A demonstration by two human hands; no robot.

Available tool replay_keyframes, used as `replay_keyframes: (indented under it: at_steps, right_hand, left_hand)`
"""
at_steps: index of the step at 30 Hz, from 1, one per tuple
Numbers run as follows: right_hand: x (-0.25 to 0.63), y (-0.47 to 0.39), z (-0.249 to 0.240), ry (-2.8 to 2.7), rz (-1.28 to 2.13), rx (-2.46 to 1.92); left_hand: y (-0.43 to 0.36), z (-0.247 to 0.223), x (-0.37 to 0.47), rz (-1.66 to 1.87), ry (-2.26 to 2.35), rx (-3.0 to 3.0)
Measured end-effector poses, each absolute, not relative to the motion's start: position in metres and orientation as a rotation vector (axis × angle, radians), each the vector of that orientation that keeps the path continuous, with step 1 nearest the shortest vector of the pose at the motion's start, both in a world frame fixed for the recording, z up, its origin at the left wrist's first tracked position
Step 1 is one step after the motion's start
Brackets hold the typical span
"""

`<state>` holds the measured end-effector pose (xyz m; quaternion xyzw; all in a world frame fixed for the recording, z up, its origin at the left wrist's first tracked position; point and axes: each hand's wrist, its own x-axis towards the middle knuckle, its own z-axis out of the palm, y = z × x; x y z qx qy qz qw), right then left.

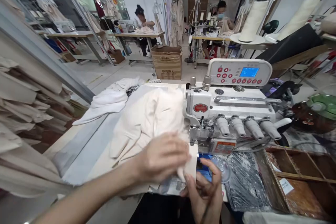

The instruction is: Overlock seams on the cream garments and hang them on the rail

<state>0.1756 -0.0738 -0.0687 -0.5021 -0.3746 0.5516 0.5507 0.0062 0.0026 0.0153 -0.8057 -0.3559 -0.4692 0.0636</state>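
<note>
A cream fabric piece (149,115) lies bunched on the table left of the white overlock sewing machine (236,106), reaching to its needle area. My left hand (164,155) is over the near part of this fabric, its fingers bent together at the cloth, slightly blurred. Just in front of the presser foot, my right hand (206,190) holds the fabric's near edge at the thumb, with the index finger raised apart. Some of its other fingers are partly hidden.
White cloth (110,98) lies at the table's far left. Right of the machine sits a wooden compartment tray (286,174). Cream garments (23,112) hang at the left. Beyond are a cardboard box (167,63), thread cones (253,21) and two people at other machines.
</note>
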Motion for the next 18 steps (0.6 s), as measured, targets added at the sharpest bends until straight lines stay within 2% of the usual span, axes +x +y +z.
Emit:
replay_keyframes:
  at_steps: [3,6,13,18]
  right_hand:
    - [0.18,-0.056,-0.071,-1.05,1.286,-1.116]
    - [0.184,-0.041,-0.072,-1.189,1.254,-1.065]
    - [0.184,-0.042,-0.07,-1.159,1.03,-1.096]
    - [0.2,-0.045,-0.083,-1.346,0.84,-0.934]
  left_hand:
    - [-0.018,-0.01,0.019,-1.413,-0.837,-2.659]
    - [-0.009,-0.011,0.01,-1.523,-0.956,-2.784]
    - [0.029,0.002,-0.009,-1.4,-1.166,-3.082]
    - [0.084,0.003,-0.016,-1.43,-1.332,-3.096]
